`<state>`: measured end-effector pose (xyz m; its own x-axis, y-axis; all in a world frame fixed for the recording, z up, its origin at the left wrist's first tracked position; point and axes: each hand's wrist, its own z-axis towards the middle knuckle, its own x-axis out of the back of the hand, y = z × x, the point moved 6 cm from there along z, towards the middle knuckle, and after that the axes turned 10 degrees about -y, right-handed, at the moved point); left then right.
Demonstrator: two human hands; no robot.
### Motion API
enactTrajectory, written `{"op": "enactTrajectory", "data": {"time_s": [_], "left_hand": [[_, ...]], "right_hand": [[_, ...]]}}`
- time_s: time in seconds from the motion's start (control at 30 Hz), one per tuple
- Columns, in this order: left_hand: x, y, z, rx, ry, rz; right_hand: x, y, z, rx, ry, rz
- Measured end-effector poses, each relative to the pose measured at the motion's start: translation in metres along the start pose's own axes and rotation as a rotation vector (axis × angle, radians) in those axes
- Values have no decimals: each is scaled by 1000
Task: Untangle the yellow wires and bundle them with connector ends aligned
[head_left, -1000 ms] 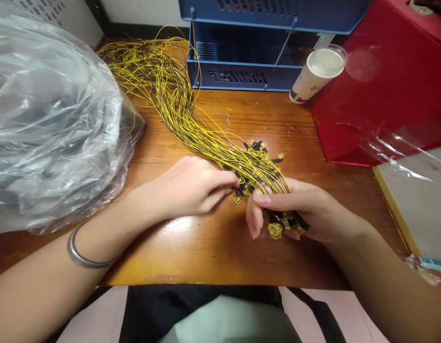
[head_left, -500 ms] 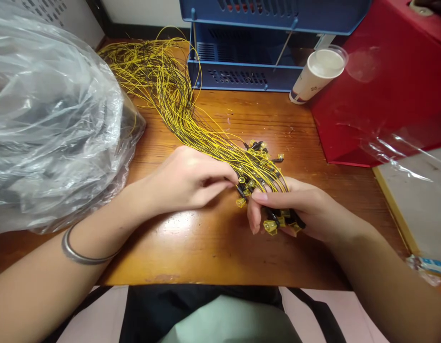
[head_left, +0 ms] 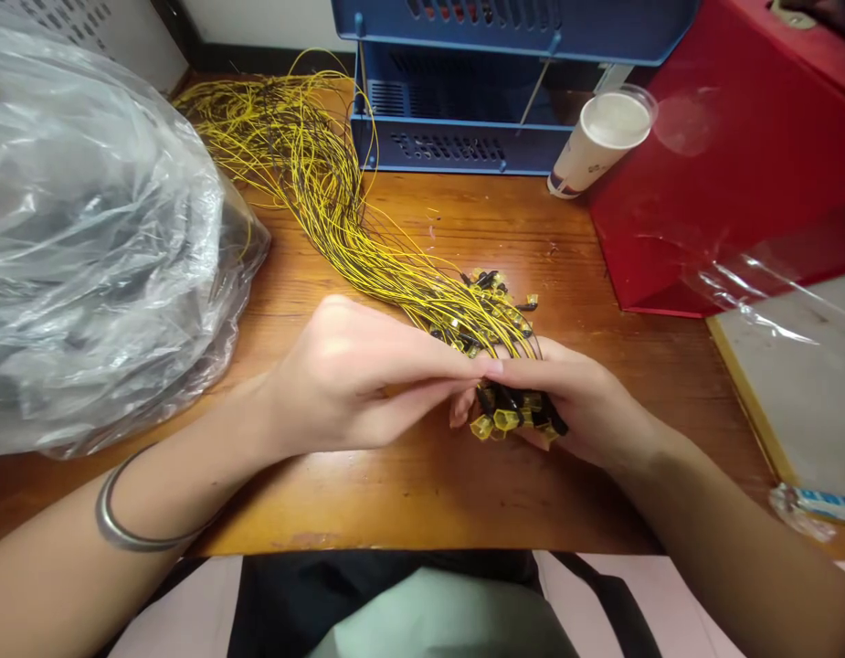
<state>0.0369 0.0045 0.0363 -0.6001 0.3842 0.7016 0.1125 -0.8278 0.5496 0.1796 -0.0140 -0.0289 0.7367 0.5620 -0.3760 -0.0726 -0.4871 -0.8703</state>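
Observation:
A long bundle of thin yellow and black wires [head_left: 374, 260] runs from the back left of the wooden table to my hands. Yellow translucent connectors [head_left: 505, 419] on black ends hang below my right hand [head_left: 586, 393], whose thumb and fingers are closed round the wires. More connector ends [head_left: 491, 281] lie behind that hand. My left hand [head_left: 367, 375] is pinched, its fingertips meeting my right thumb at the wires; whatever is between them is too small to make out.
A clear plastic bag [head_left: 107, 238] fills the left side. Blue trays [head_left: 449, 151] stand at the back, beside a tilted paper cup [head_left: 596, 146] and a red box [head_left: 730, 164]. A yellow-edged board [head_left: 806, 393] lies at the right.
My left hand has moved right and slightly toward me, from the connectors behind to my right thumb. My right hand keeps its hold, with more connectors gathered below it.

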Motion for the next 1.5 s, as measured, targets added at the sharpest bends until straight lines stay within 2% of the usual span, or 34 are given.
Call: {"op": "enactTrajectory", "data": {"time_s": [0.23, 0.37, 0.47, 0.6, 0.87, 1.0, 1.07, 1.2, 1.27, 1.4, 1.5], "left_hand": [[1, 2, 2, 80, 2, -9], [2, -8, 0, 259, -29, 72], [2, -19, -2, 384, -64, 42], [2, -24, 0, 356, -124, -2], [-5, -20, 0, 307, -103, -38], [5, -20, 0, 286, -92, 27], [13, -25, 0, 347, -132, 83], [11, -46, -6, 571, -408, 255], [8, -54, -10, 676, -487, 339], [4, -62, -14, 808, -452, 353], [2, -64, -16, 911, -348, 198]], "right_hand": [[-5, -3, 0, -46, -1, 134], [-5, -4, 2, -40, -22, 113], [-6, -4, 4, -33, -58, 102], [-9, -1, 2, -49, -104, 88], [-9, 2, 2, -46, -100, 48], [-7, 3, 2, -49, -101, 44], [-7, 4, 1, -49, -91, 86], [-5, 1, 1, -24, -72, 132], [-4, -1, 1, -14, -46, 142], [-2, -4, -1, -15, -8, 138], [-3, -5, 0, -8, -5, 122]]}}
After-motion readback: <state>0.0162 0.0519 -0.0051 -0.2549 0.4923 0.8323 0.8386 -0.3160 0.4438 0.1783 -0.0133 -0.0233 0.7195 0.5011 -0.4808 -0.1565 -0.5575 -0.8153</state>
